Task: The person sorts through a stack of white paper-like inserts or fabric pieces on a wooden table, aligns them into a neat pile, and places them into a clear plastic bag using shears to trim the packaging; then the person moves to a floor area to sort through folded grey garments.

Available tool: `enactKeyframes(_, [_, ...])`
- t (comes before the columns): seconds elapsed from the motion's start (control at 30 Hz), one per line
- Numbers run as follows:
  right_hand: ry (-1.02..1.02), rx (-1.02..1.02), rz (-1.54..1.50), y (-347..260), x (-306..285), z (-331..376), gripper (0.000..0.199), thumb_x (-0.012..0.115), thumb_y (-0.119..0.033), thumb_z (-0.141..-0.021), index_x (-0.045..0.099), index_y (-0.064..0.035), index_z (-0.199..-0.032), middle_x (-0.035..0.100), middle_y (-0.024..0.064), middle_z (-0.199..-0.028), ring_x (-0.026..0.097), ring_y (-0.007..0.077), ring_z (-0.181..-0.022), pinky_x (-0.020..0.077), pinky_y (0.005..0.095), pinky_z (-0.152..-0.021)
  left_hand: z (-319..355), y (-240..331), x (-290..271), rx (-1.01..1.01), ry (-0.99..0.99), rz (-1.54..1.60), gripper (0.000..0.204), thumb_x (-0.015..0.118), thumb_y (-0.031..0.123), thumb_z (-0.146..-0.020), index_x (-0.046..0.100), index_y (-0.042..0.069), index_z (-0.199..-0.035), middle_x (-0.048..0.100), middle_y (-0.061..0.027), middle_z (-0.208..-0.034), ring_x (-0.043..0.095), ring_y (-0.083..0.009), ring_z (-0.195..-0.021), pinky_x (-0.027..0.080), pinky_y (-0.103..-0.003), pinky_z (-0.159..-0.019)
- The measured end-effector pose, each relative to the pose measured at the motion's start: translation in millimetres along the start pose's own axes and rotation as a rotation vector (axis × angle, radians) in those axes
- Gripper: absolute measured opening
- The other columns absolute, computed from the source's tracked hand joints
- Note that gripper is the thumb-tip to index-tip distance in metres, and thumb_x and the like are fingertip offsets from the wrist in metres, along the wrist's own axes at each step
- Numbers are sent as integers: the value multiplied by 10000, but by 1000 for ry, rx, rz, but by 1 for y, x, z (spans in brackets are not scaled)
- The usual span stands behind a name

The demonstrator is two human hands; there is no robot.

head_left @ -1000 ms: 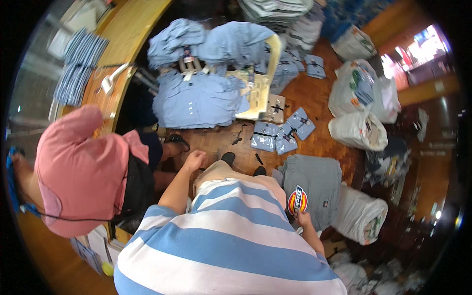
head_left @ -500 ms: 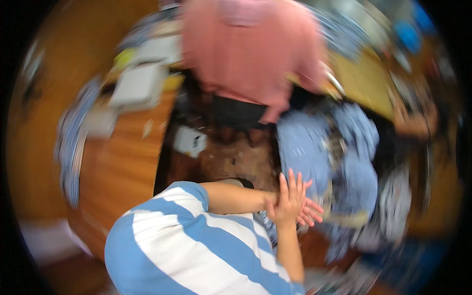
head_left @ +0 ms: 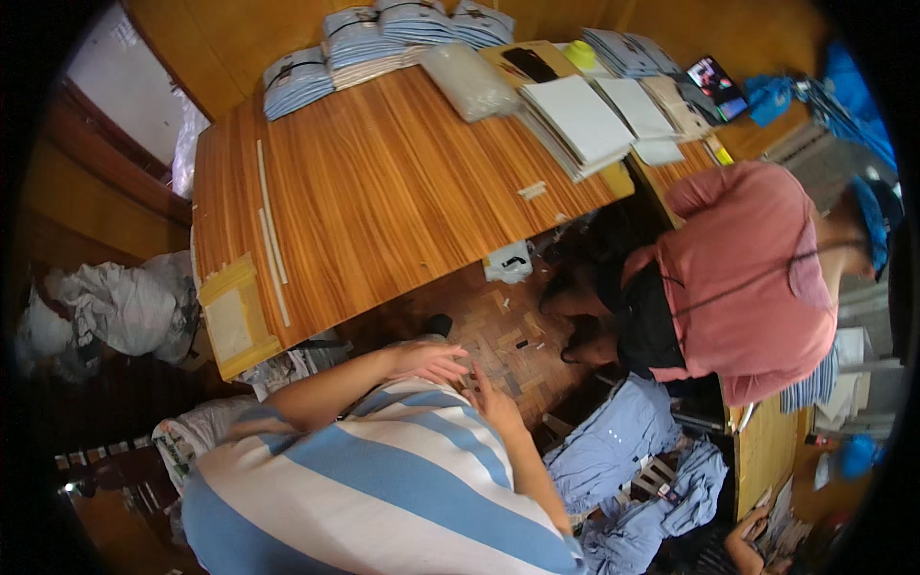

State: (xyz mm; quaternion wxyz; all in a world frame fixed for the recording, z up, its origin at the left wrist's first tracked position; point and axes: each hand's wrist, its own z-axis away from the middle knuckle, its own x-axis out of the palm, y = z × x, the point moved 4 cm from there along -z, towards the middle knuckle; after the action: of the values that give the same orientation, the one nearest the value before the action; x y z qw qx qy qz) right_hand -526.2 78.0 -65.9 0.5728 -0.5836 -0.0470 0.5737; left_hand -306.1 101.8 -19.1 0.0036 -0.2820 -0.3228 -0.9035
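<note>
Both my hands are close together in front of my striped shirt, above the parquet floor, with nothing seen in them. My left hand has its fingers stretched out flat and is open. A little to its right, my right hand is open too, its fingers pointing up and apart. A narrow gap shows between the two hands. Nearest ahead of them is the near edge of a wood-grain table. Light blue shirts lie heaped to the right of my right arm.
Folded blue shirts line the table's far edge, with a clear plastic bag pile and white sheets. A person in a pink top bends at the right. Grey plastic bags lie at the left.
My view has swung left, bringing the table to the middle and the person in pink to the right. My hands, crossed and overlapping before, have come apart.
</note>
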Motion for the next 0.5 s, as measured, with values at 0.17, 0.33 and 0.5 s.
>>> enactKeyframes(0.17, [112, -27, -3, -18, -39, -62, 739, 664, -315, -963, 309, -71, -1563, 676, 195, -1229, 717, 360, -945, 550, 451, -883, 69, -138, -167, 46, 682, -599, 509, 445, 474, -1062, 649, 73, -1302, 698, -187, -1205, 687, -295, -1034, 548, -437, -856])
enactKeyframes(0.33, [-58, 152, -55, 10, -44, -133, 597, 665, -268, -964, 454, -36, -1472, 679, 204, -1239, 728, 333, -944, 580, 421, -840, 143, -157, -169, -104, 788, -474, 281, 533, 229, -1027, 675, 26, -1158, 700, -163, -985, 702, -210, -873, 558, -350, -689])
enactKeyframes(0.5, [-247, -25, 95, -4, -38, -180, 504, 646, -388, -952, 603, -61, -1332, 699, 212, -1181, 706, 388, -996, 567, 468, -885, 120, -216, -183, 408, 1065, -757, 318, 582, 195, -972, 655, 47, -1244, 639, -266, -1226, 628, -333, -1167, 564, -424, -892])
